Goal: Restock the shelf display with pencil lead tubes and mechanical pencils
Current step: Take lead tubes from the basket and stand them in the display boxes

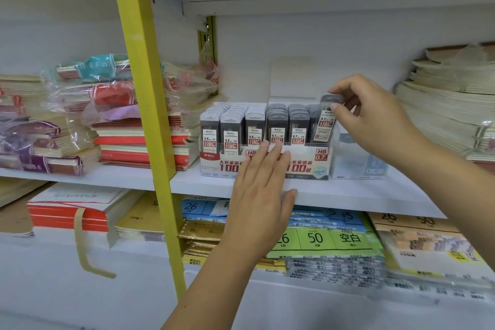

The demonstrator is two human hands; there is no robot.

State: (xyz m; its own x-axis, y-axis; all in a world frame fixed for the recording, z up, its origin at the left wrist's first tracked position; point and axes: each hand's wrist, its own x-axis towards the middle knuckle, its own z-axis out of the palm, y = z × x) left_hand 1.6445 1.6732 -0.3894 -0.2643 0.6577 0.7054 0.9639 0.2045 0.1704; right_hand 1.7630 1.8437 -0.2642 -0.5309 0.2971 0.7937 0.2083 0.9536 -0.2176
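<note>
My right hand [375, 115] pinches the top of a clear, grey-capped lead tube [325, 126], raised in the rightmost column of the red-and-white cardboard display box [308, 166]; my left hand [259, 190] presses flat, fingers straight, on its front. The leads look almost full (mechanical pencils I cannot see), so I judge those remain.

Lead tubes [277, 126] in the rows are showing smooth translucent plastic, with frosted and grey caps and glossy paper labels; the raised lead tube [327, 120] at the right end is showing the same finish; the display box [305, 169] is presenting as printed card, faintly glossy; the shelf board [361, 195] is appearing white, smooth and matt; the yellow upright [146, 115] is reading as painted metal with a mild sheen; notebook stacks [112, 99] at left are lying in crinkled, shiny clear film; paper stacks [450, 110] at right are showing matt cream edges; packets [334, 240] on the lower shelf are gleaming in plastic sleeves.
</note>
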